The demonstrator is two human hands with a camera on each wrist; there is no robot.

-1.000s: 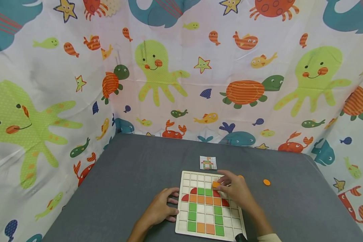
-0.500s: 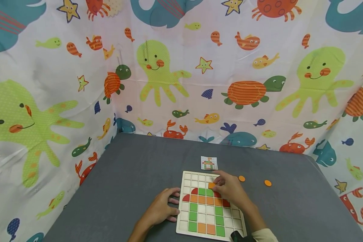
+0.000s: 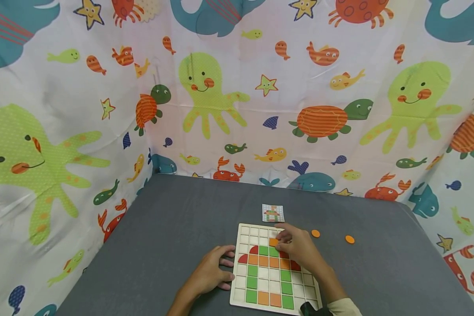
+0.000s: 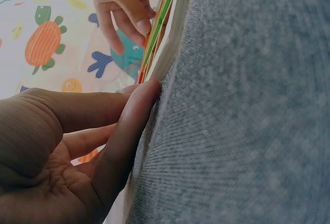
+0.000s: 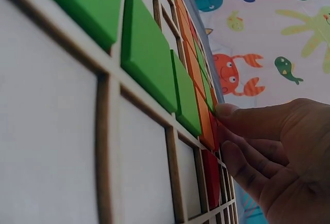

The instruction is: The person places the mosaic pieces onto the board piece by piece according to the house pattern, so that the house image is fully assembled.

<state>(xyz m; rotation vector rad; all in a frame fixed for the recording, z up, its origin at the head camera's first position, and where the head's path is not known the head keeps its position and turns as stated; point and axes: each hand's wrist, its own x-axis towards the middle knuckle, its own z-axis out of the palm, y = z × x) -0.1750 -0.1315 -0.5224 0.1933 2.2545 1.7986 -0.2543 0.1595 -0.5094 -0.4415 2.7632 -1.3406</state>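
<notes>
A pale wooden grid board (image 3: pixel 263 285) lies on the table, with green tiles (image 3: pixel 252 283), orange tiles (image 3: pixel 263 261) and red curved pieces (image 3: pixel 242 258) in its cells. My right hand (image 3: pixel 298 246) pinches an orange square tile (image 3: pixel 274 242) just above two green tiles near the board's far side. In the right wrist view, the thumb (image 5: pixel 252 120) and curled fingers are close at the board's surface and mostly hide that tile. My left hand (image 3: pixel 210 270) rests at the board's left edge, fingers spread along it; in the left wrist view the thumb (image 4: pixel 131 126) touches the rim.
A small printed card (image 3: pixel 273 213) with a coloured grid pattern lies behind the board. Two round orange pieces (image 3: pixel 315 233) lie on the grey table cloth (image 3: pixel 189 219) to the right. A sea-animal curtain (image 3: pixel 237 109) surrounds the table.
My right hand has moved left with the orange square tile, from the right of the green pair to above it. The left hand stays at the board's edge.
</notes>
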